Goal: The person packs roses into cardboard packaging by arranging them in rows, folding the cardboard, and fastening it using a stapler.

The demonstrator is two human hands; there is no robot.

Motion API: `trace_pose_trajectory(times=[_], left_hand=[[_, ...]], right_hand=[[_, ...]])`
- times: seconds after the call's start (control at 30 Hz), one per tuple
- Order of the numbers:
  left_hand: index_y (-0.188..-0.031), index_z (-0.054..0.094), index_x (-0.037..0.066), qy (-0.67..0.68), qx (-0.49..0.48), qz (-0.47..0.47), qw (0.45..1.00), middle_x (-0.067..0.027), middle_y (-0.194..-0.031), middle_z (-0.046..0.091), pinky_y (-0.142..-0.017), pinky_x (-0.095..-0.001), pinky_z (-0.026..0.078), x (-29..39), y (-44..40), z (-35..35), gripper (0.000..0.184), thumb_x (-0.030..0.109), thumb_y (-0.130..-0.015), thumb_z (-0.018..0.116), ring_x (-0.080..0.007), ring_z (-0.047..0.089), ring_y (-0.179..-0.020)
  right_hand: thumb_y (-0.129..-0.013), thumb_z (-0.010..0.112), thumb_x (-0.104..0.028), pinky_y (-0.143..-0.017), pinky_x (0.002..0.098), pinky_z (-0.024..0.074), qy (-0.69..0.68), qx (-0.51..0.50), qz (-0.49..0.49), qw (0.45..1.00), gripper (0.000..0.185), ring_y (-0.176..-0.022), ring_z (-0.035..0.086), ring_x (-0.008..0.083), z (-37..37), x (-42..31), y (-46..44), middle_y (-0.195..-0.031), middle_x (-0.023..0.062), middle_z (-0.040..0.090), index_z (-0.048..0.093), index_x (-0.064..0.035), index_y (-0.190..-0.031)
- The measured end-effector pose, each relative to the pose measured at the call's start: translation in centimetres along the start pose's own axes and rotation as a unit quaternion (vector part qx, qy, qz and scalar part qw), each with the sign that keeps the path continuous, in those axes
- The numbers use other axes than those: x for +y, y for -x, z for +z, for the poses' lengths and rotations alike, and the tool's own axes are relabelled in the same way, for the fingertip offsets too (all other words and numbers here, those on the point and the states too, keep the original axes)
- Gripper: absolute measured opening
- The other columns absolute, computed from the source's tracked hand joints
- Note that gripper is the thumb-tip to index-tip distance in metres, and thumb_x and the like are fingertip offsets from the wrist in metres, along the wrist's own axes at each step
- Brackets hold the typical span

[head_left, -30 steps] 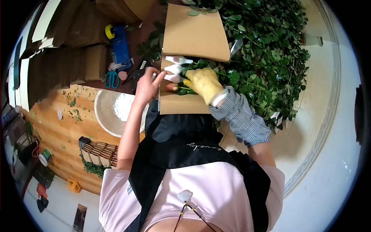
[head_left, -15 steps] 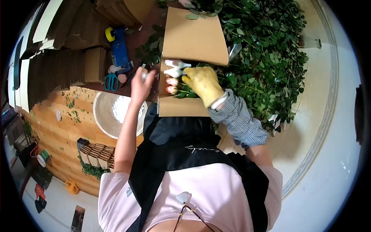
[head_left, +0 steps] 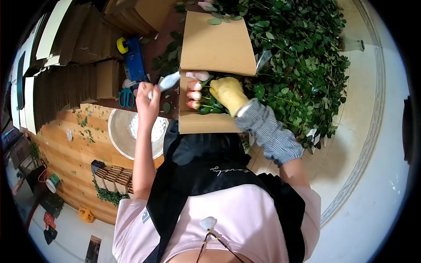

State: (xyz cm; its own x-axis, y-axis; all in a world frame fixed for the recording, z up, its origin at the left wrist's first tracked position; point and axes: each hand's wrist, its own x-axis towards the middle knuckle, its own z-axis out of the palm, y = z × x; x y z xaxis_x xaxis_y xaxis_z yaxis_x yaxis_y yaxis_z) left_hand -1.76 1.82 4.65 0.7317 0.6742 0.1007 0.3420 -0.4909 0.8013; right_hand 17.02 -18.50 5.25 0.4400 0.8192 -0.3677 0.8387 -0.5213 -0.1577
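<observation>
My bare left hand is closed on white foam netting, left of the cardboard. One white net sleeve stretches from its fingers toward the cardboard's left edge. My right hand, in a yellow glove, is closed around rose stems over the cardboard; its fingertips are partly hidden. Just left of the glove, several pink-and-white rose heads lie bare in a column. Above them one rose still wears a net. Corrugated cardboard lies above and below the roses.
Leafy rose stems are heaped at the right. Teal scissors and a blue tape dispenser lie on the dark table. A round basin with white netting stands below it. Cardboard stacks fill the upper left.
The net sleeves have come off the lower roses, showing their pink heads. My left hand has moved left, away from the cardboard, with netting. My right hand has stayed by the stems.
</observation>
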Motion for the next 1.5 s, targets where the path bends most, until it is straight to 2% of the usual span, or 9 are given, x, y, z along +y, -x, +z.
trace_pose_trajectory(times=[0.1,0.17,0.53,0.7,0.9,1.1,1.23,1.37,1.5], left_hand=[[-0.087,0.062,-0.003,0.1,-0.043,0.088,0.99,-0.014,-0.085,0.063,-0.077,-0.0328,0.049,0.0,1.6,0.0,0.008,0.001,-0.091,0.057,-0.0275,0.063,-0.082],[-0.09,0.061,0.0,0.084,-0.158,-0.161,0.971,-0.0167,-0.08,0.063,-0.075,-0.0365,0.051,-1.3,1.8,1.5,0.014,0.012,-0.096,0.062,-0.0338,0.067,-0.081],[-0.1,0.07,0.002,0.098,-0.122,-0.105,0.982,-0.0219,-0.091,0.069,-0.074,-0.0436,0.052,1.8,-1.7,7.8,0.022,0.021,-0.09,0.064,-0.0419,0.065,-0.083],[-0.093,0.067,0.0,0.253,0.026,-0.22,0.942,-0.0022,-0.079,0.065,-0.061,-0.026,0.043,-3.0,0.4,4.6,0.018,0.016,-0.094,0.059,-0.0068,0.049,-0.067],[-0.096,0.059,0.004,0.476,-0.236,-0.245,0.811,-0.0056,-0.097,0.067,-0.072,-0.0249,0.048,-3.3,-0.6,3.6,0.012,0.016,-0.096,0.059,-0.01,0.059,-0.082],[-0.09,0.07,0.0,0.094,-0.214,-0.132,0.963,-0.005,-0.068,0.068,-0.046,-0.0319,0.05,5.0,-2.4,6.8,0.026,0.025,-0.094,0.067,-0.0149,0.064,-0.052],[-0.083,0.069,-0.002,0.321,-0.129,-0.282,0.895,-0.0069,-0.07,0.068,-0.054,-0.0315,0.049,5.4,-0.7,6.1,0.024,0.018,-0.093,0.059,-0.0118,0.064,-0.058],[-0.089,0.069,-0.003,0.136,-0.065,-0.22,0.964,-0.004,-0.067,0.063,-0.059,-0.0294,0.047,-2.5,3.2,-2.1,0.02,0.015,-0.087,0.062,-0.0103,0.058,-0.064],[-0.126,0.06,-0.002,0.001,-0.05,-0.43,0.901,-0.0223,-0.12,0.064,-0.094,-0.0403,0.048,-13.7,11.8,-8.6,0.056,0.036,-0.087,0.075,-0.0318,0.061,-0.112]], right_hand=[[-0.096,0.055,-0.027,-0.064,0.0411,0.0546,0.075,-0.03,-0.032,0.996,0.02,-0.074,0.072,0.0244,-3.7,-1.9,1.1,-0.083,0.0055,0.074,0.065,-0.0116,-0.105],[-0.096,0.054,-0.022,-0.062,0.0382,0.0557,0.157,-0.086,0.019,0.984,0.019,-0.075,0.073,0.0228,-2.7,-2.5,0.1,-0.083,0.0032,0.074,0.065,-0.0121,-0.109],[-0.086,0.058,-0.018,-0.056,0.0422,0.0542,0.054,0.129,0.05,0.989,0.014,-0.068,0.07,0.0266,4.5,-0.2,-2.2,-0.072,0.0061,0.069,0.068,-0.0133,-0.077],[-0.085,0.062,-0.022,-0.058,0.0437,0.0547,0.032,0.106,0.08,0.991,0.012,-0.07,0.069,0.0292,4.1,-0.1,-2.2,-0.074,0.0082,0.069,0.068,-0.0121,-0.081],[-0.089,0.062,-0.025,-0.066,0.0451,0.0558,-0.014,0.047,0.079,0.996,0.015,-0.077,0.069,0.0301,2.1,-0.6,-2.0,-0.08,0.0094,0.07,0.068,-0.0116,-0.088],[-0.091,0.059,-0.024,-0.067,0.0461,0.0557,-0.001,0.018,0.088,0.996,0.016,-0.08,0.069,0.0319,1.4,-0.6,-1.9,-0.084,0.0117,0.071,0.068,-0.0116,-0.092],[-0.091,0.059,-0.029,-0.069,0.0468,0.0556,-0.071,0.109,0.116,0.985,0.017,-0.082,0.07,0.0332,2.5,0.3,-1.0,-0.089,0.0102,0.072,0.067,-0.014,-0.096],[-0.091,0.061,-0.035,-0.07,0.0478,0.0552,-0.052,0.073,0.11,0.99,0.022,-0.082,0.07,0.033,2.2,0.6,-1.2,-0.09,0.0096,0.072,0.066,-0.015,-0.098],[-0.094,0.06,-0.035,-0.063,0.0481,0.0542,-0.061,0.113,0.041,0.991,0.025,-0.077,0.068,0.0339,1.2,0.8,-0.1,-0.082,0.0115,0.069,0.065,-0.0111,-0.094]])
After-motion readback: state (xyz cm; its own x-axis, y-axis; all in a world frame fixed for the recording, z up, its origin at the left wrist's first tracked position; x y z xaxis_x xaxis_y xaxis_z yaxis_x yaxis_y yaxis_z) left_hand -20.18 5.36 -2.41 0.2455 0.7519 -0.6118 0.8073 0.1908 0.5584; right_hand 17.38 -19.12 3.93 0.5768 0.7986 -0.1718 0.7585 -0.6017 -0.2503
